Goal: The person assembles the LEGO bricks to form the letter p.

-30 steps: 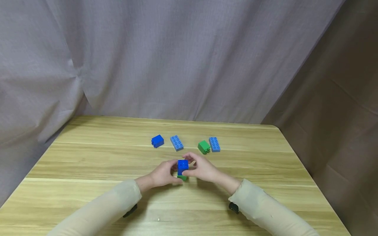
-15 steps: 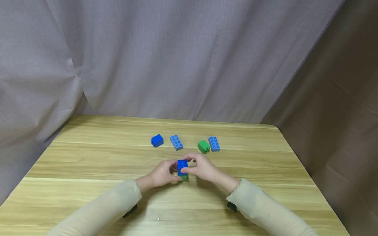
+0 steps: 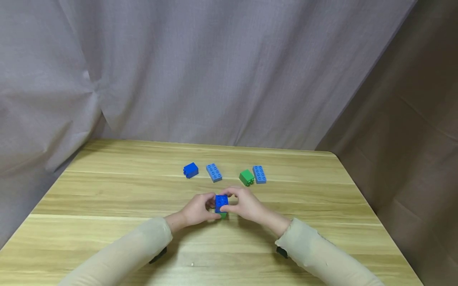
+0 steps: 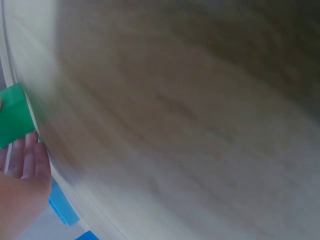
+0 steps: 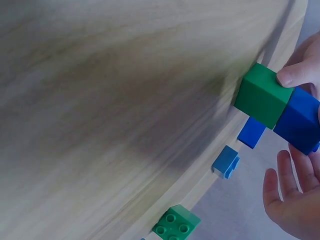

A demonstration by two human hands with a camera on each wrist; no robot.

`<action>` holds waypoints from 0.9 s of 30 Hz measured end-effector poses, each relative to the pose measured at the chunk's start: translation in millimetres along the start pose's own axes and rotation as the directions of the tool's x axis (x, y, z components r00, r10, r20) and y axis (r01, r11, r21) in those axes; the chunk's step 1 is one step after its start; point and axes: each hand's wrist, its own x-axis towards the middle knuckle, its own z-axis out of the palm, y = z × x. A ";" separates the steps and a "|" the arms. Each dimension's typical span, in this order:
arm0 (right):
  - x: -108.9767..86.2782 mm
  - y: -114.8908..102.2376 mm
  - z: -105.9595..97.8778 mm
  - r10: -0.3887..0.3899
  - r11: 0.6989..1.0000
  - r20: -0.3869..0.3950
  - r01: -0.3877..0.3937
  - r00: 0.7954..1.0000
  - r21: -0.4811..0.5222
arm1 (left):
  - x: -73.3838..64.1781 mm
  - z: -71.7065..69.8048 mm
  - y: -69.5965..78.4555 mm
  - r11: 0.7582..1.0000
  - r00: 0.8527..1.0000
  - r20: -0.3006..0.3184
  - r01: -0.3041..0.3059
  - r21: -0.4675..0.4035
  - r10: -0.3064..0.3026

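In the head view a dark blue toy brick (image 3: 221, 203) with studs on top sits upon a green brick (image 3: 223, 215), near the table's middle. My left hand (image 3: 196, 208) holds the green brick from the left; its thumb lies across the near face. From the right, my right hand (image 3: 247, 205) grips the blue brick, thumb in front and fingers behind. The right wrist view shows the green brick (image 5: 264, 95) joined end to end with the blue brick (image 5: 300, 120). Only the green brick (image 4: 16, 115) of this pair shows in the left wrist view, at the left edge.
Behind the hands lie a dark blue brick (image 3: 191, 170), a light blue brick (image 3: 214, 173), a second green brick (image 3: 247, 177) and another light blue brick (image 3: 259, 174). They rest on a wooden table (image 3: 107, 190). A grey curtain (image 3: 200, 71) hangs behind it.
The blue brick's studded top has tipped slightly toward the camera. My left thumb sits a little higher across the green brick. The loose bricks stay where they were.
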 end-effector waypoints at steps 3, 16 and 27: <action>1.2 0.7 -0.6 -0.007 1.000 0.020 0.007 1.000 -0.004 | 0.1 1.1 -0.6 1.000 1.000 -0.005 -0.011 0.006 0.011; 13.0 -8.1 -4.5 -0.040 0.997 0.055 0.043 0.998 -0.061 | 0.5 1.0 0.5 1.000 1.000 -0.006 -0.022 -0.019 0.022; 11.1 -9.7 -2.5 -0.065 0.990 0.035 0.069 0.997 -0.123 | -1.2 -0.7 0.7 1.000 1.000 0.006 -0.017 -0.009 0.017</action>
